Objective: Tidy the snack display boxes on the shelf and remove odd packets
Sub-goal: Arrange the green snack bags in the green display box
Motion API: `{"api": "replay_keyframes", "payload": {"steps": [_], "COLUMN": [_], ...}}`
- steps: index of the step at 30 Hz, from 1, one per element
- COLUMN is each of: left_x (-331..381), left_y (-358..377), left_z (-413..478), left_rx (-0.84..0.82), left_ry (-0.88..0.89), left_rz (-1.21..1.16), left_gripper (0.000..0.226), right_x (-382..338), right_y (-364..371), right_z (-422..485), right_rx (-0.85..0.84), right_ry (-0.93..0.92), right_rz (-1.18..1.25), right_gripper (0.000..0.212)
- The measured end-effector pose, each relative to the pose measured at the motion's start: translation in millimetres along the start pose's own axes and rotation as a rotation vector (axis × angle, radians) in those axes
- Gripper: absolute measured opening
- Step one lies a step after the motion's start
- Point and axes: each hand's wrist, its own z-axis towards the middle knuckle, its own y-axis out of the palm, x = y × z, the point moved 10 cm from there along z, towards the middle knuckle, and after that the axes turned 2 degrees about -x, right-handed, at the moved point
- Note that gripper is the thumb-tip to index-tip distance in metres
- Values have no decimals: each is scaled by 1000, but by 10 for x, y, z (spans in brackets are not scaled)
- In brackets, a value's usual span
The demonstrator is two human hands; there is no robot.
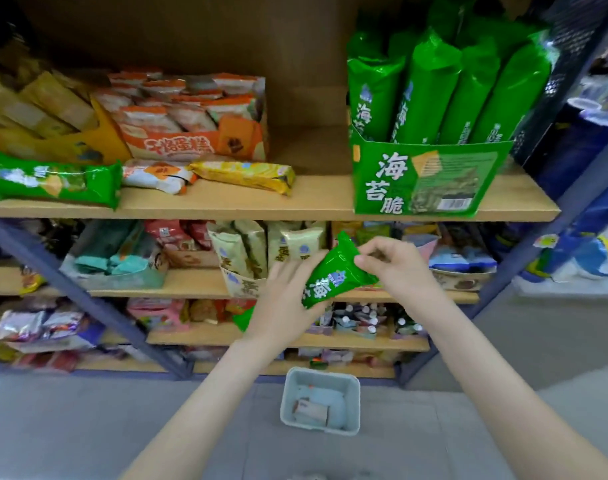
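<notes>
A: Where is the green packet (333, 271) right now?

B: It's in both hands, out in front of the lower shelves. The left hand (288, 299) grips its lower end, and the right hand (396, 268) pinches the top seal with thumb and fingertips.

A: How does it lie?

B: It's tilted, with its long axis running from seven o'clock up to one o'clock.

A: And where does it belong?

B: I'd say in the green display box (427, 178), which carries the same print. That box sits at one o'clock from the hands, on the right of the top shelf (313, 199). The right hand is the nearer one, and the packet's top end already points that way.

A: Is there room in the box?

B: Its packets stand upright and close together, and I can't make out a free slot from here. The board to the box's nine o'clock is bare wood.

A: Are there other strays?

B: A second green packet (53, 178) lies flat at the far left, and a yellow packet (243, 174) lies before the orange box (191, 133). A basket (319, 375) sits on the floor (87, 427) at six o'clock.
</notes>
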Motion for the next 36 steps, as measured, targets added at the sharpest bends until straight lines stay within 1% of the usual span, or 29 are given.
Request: {"api": "replay_keyframes", "payload": {"steps": [2, 5, 7, 9, 10, 12, 13, 14, 16, 18, 19, 21, 23, 25, 27, 31, 34, 36], "left_x": [35, 60, 77, 31, 0, -130, -205, -313, -530, -717, -794, -900, -960, -988, -991, -965, -973, -961], "left_y": [98, 215, 204, 154, 116, 40, -22, -86, -183, -214, -183, -86, -1, 46, 59, 84, 95, 118], "left_z": [-5, 4, 3, 4, 1, -22, -43, -77, -169, -284, -347, -461, -524, -535, -543, -531, -536, -539], "left_rx": [-16, -36, -3, 32, 55, 143, 228, 328, 513, 638, 667, 675, 661, 639, 622, 565, 561, 558], "left_ry": [14, 1, -42, -148, -213, -373, -453, -534, -678, -809, -877, -988, -1042, -1059, -1064, -1060, -1052, -1040], "left_rz": [7, 34, 8, -69, -142, -424, -593, -740, -970, -1139, -1200, -1256, -1279, -1316, -1346, -1376, -1410, -1444], "left_gripper": [76, 74, 70, 64, 61, 55, 53, 52, 48, 50, 50, 46, 47, 60, 71, 69, 66, 64], "right_x": [131, 216, 178, 91, 54, 75, 131, 207, 328, 315, 290, 218, 165, 97, 79, 232, 294, 285], "right_y": [-62, -105, -127, -111, -64, 130, 250, 355, 467, 491, 492, 478, 457, 439, 407, 396, 416, 397], "right_z": [-36, -77, -99, -115, -123, -173, -217, -266, -333, -349, -340, -293, -247, -226, -215, -179, -177, -171], "right_rx": [16, 3, -3, -64, -135, -344, -451, -542, -626, -614, -585, -477, -352, -256, -204, -212, -234, -227], "right_ry": [55, 93, 64, -15, -55, -78, -61, -35, 8, 1, -15, -89, -136, -179, -177, -75, -43, -50], "right_rz": [102, 182, 241, 286, 276, 165, 79, 4, -55, 57, 106, 78, 29, 57, 159, 325, 439, 481], "right_gripper": [23, 21, 18, 9, 14, 49, 61, 65, 59, 56, 57, 57, 51, 42, 40, 41, 42, 39]}}
